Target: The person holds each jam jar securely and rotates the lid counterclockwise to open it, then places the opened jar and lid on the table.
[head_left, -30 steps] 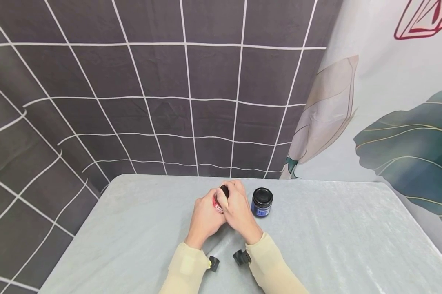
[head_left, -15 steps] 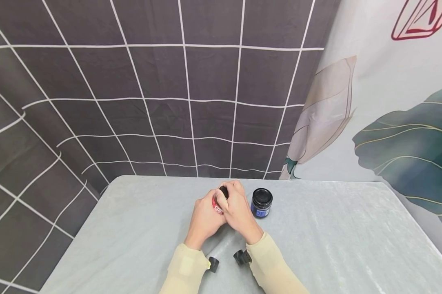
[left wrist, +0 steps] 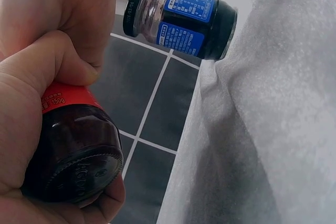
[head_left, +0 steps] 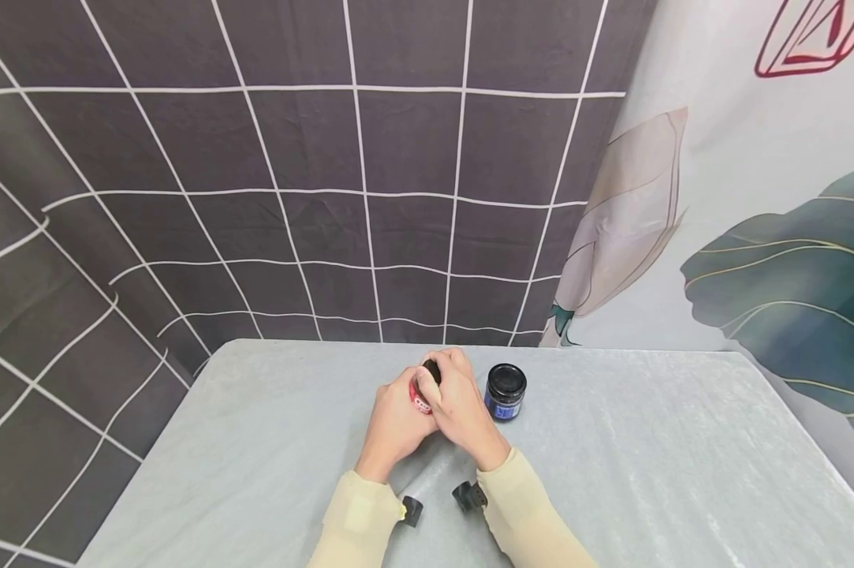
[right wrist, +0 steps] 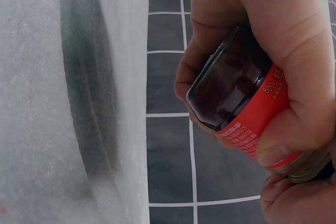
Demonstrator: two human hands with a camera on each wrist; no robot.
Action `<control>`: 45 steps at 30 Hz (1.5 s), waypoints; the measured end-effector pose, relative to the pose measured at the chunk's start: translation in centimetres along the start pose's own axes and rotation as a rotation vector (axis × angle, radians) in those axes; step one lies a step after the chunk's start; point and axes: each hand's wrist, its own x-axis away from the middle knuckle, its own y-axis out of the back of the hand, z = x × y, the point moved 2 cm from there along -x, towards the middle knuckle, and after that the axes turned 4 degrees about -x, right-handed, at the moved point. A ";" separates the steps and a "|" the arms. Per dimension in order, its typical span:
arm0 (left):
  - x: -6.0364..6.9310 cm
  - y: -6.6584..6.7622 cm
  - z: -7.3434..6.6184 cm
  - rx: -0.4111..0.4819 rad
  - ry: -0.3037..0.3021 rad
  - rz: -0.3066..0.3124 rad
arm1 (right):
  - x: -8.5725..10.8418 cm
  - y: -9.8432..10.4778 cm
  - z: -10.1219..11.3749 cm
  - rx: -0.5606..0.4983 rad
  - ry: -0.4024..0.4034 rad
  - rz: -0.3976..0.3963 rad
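My left hand (head_left: 397,418) wraps round the body of a small dark glass jar with a red label (head_left: 419,401). The jar is tilted and held above the table, its dark base (left wrist: 84,174) facing the left wrist camera. At the jar's top, my right hand (head_left: 464,402) grips the black lid (head_left: 433,369), its thumb lying across it. Fingers cover much of the lid and neck. Just right of the right hand, a second jar with a black lid and blue label (head_left: 505,392) stands upright on the table, touched by neither hand.
A pale grey cloth covers the table (head_left: 647,457). Behind it hangs a dark curtain with a white grid (head_left: 313,142), and at the right a light curtain with leaf prints (head_left: 810,276). Small black wrist cameras (head_left: 412,511) sit at both cuffs.
Both hands stay in nearly the same place, still holding the red-labelled jar and its lid. White print visible on the red label has shifted slightly. The blue-labelled jar has not moved.
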 end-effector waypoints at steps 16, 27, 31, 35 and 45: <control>0.0 -0.1 0.3 0.057 0.019 0.010 | 0.0 0.2 0.1 0.015 0.042 0.049; -0.1 0.0 0.5 0.063 0.016 0.006 | -0.1 0.2 0.2 -0.011 0.010 0.070; -0.1 0.0 0.5 0.061 0.020 0.012 | -0.1 0.3 0.2 -0.009 0.008 0.089; -0.1 0.0 0.5 0.061 0.012 0.008 | 0.0 0.4 0.1 -0.010 -0.002 0.101; -0.1 0.0 0.7 0.052 0.007 0.017 | 0.0 0.5 0.0 -0.026 -0.008 0.127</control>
